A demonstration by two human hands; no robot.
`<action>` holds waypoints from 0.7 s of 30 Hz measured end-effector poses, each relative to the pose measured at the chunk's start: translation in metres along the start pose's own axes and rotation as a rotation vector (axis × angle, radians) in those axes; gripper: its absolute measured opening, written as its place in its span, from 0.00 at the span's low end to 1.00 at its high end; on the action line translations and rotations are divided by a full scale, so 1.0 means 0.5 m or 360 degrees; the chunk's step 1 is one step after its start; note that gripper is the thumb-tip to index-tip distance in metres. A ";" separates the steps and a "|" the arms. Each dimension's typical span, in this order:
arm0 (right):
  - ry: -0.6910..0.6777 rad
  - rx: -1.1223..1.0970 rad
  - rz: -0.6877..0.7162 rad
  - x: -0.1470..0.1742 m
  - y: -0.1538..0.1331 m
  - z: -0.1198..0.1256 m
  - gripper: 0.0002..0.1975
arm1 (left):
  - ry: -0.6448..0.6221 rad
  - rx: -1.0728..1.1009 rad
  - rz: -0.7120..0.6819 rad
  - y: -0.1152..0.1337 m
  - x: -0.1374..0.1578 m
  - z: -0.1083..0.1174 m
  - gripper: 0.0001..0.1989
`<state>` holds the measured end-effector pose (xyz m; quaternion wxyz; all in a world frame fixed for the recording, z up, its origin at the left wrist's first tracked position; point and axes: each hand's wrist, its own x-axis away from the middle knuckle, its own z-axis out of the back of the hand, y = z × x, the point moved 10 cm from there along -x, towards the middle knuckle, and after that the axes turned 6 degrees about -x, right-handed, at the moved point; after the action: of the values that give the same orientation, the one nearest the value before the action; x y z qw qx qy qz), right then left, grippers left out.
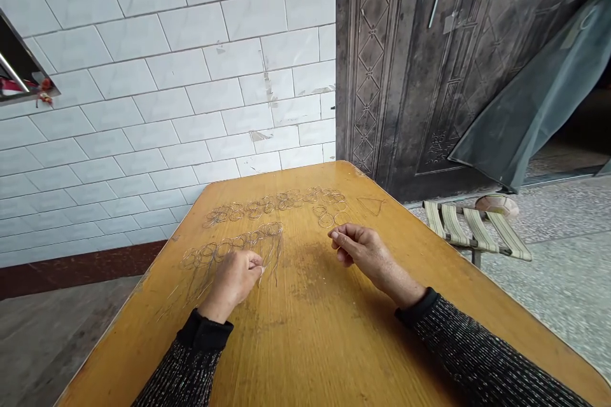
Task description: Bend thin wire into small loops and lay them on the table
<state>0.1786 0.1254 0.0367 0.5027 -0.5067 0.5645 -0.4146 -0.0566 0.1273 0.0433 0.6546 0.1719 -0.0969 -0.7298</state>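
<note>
My left hand point(236, 276) is closed in a pinch over the near row of thin looped wires point(233, 245). A thin wire tail shows at its fingertips. Long straight tails of these wires run towards me beside and under the hand. My right hand point(363, 251) is also pinched closed, just above the table and right of the middle. Whatever lies between its fingertips is too small to make out. Thin wire rings point(326, 220) lie just beyond those fingertips. Farther back, a long row of overlapping wire rings point(270, 203) crosses the table.
The yellow wooden table point(296, 331) narrows towards a white tiled wall point(191, 89). A bent wire point(372, 205) lies near its right edge. To the right are a strap-seat folding stool point(477, 229), a round object behind it, a dark door point(405, 76) and a grey curtain point(539, 102).
</note>
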 end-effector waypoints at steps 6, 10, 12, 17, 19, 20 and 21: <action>0.0034 -0.0011 0.0021 -0.003 -0.003 0.014 0.14 | 0.0067 -0.0204 -0.0089 0.031 0.012 0.014 0.10; 0.0173 -0.0051 0.0107 -0.009 -0.031 0.055 0.15 | 0.0193 -0.0464 -0.0207 0.058 0.026 0.037 0.19; 0.0325 -0.0067 0.0195 -0.017 -0.060 0.096 0.15 | 0.0319 -0.0494 -0.0258 0.071 0.032 0.049 0.20; 0.0692 0.0240 0.0447 -0.050 -0.124 0.204 0.13 | 0.0513 -0.0268 -0.0591 0.133 0.062 0.029 0.19; 0.0742 0.0726 0.0458 -0.066 -0.121 0.221 0.14 | 0.0434 -0.0167 -0.0811 0.170 0.082 -0.004 0.19; 0.0736 0.0836 0.0437 -0.073 -0.108 0.226 0.14 | 0.0371 -0.0129 -0.0911 0.187 0.093 -0.021 0.18; 0.0716 0.0912 0.0419 -0.079 -0.092 0.227 0.14 | 0.0317 -0.0106 -0.0999 0.202 0.103 -0.036 0.18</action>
<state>0.2971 0.1626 0.0701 0.5364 -0.1652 0.5821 -0.5883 0.0388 0.0652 0.0575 0.4091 0.2425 0.0492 -0.8783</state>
